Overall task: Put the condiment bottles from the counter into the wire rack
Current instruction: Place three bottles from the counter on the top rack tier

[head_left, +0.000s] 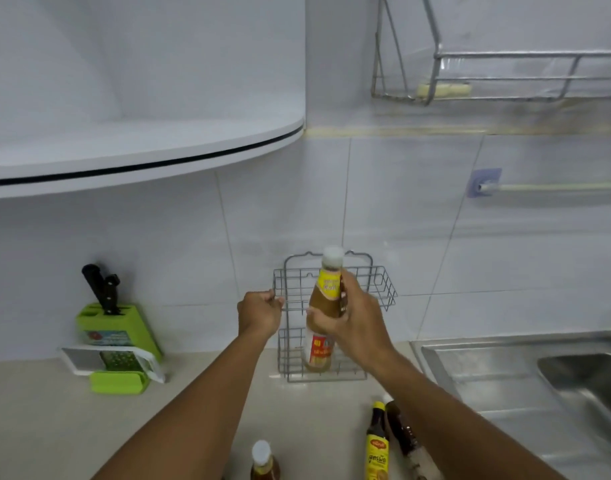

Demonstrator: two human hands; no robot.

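Note:
A grey two-tier wire rack (380,285) stands on the counter against the tiled wall. My left hand (260,313) grips the rack's upper left edge. My right hand (352,317) holds a tall brown sauce bottle (323,306) with a white cap and yellow neck label, upright, its base down in the rack's lower tier. Near the bottom edge, on the counter, stand a white-capped bottle (262,460), a yellow-labelled dark bottle (377,445) and a dark bottle (401,431) partly hidden behind my right forearm.
A green knife block (124,327) with black-handled knives and a white and green grater (110,362) sit at the left. A steel sink (525,372) lies to the right. A curved white shelf (141,157) overhangs at upper left; a metal dish rack (498,74) hangs at upper right.

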